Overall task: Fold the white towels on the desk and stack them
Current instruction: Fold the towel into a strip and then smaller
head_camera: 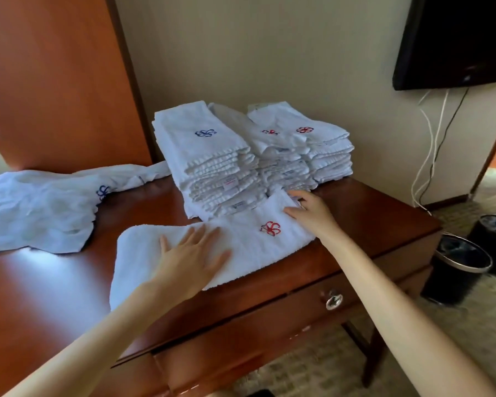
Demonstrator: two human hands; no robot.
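While pinned flat under both hands: folded white terry towel (249, 242), front-centre on glossy reddish wood desk (55, 296).

Left hand (192, 253) spread, palm down on towel's left half; right hand (309, 210) fingers straight, laid on far right corner. Towel oblong, nubby pile, red embroidered flower near right end. Directly behind: squared towel stacks, layered ribbed edges; left stack (209, 156) blue flower on top, right stack (321, 147) red flower. Far left: unfolded towel (40, 207), thin, crumpled, blue flower. Below: drawer, round metal knob (334, 300). On carpet at right: two black round bins (458, 267), metal rims.
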